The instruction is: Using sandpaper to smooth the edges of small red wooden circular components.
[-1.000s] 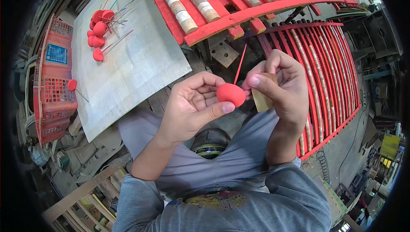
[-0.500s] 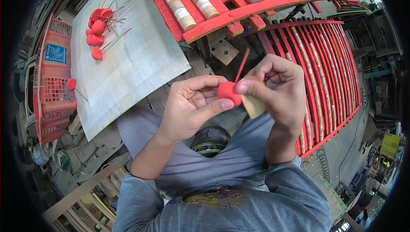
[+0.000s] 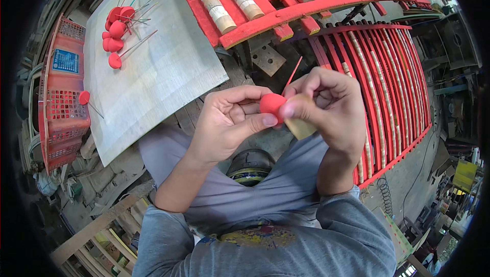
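Note:
Between my two hands, above my lap, is a small red rounded piece [image 3: 271, 104] with a thin red stick [image 3: 294, 70] rising from behind it. The fingers and thumb of my left hand [image 3: 222, 121] pinch its left side. My right hand [image 3: 334, 106] is closed on a yellowish folded sheet [image 3: 301, 129], which looks like sandpaper, and its thumb presses the sheet against the red piece's right side. Where the stick joins the piece is hidden by my right fingers. More red pieces on sticks [image 3: 117, 30] lie bunched on a pale board [image 3: 168, 68] to the left.
Left of the board stands a red plastic crate [image 3: 66, 93]; a single red piece on a stick [image 3: 84, 98] lies beside it. Red racks [image 3: 286, 17] holding rows of banded rods spread ahead and right. A dark round object [image 3: 250, 162] sits between my legs.
The red piece has turned slightly in my fingers and its stick leans further right. The yellowish sheet has shifted a little. Both hands keep their grip.

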Motion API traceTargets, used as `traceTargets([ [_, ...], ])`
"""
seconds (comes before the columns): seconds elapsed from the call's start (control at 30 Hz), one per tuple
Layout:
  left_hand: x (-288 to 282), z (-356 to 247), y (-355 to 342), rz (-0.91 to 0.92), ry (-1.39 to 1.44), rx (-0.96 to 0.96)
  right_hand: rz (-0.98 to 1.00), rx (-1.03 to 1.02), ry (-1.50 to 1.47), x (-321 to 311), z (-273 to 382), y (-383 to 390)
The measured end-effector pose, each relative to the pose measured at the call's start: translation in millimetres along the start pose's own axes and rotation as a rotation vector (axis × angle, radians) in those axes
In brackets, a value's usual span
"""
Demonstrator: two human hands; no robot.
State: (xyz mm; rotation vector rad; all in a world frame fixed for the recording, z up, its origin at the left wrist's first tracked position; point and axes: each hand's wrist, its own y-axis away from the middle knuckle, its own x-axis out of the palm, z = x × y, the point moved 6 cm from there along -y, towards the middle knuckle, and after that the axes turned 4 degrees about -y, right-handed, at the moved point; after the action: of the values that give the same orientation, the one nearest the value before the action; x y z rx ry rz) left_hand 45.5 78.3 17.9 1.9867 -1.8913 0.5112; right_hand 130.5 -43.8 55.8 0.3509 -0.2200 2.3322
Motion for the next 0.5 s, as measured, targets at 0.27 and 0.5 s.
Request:
traceTargets([
  [0.27,12,-6,-1,-0.009,0.02,0.079,-0.038,-0.039,-0.087,-12,7,1],
  [0.5,12,-12,-1,0.073,-0.236,0.214,0.038,-0.074,0.004,3,4,-3],
])
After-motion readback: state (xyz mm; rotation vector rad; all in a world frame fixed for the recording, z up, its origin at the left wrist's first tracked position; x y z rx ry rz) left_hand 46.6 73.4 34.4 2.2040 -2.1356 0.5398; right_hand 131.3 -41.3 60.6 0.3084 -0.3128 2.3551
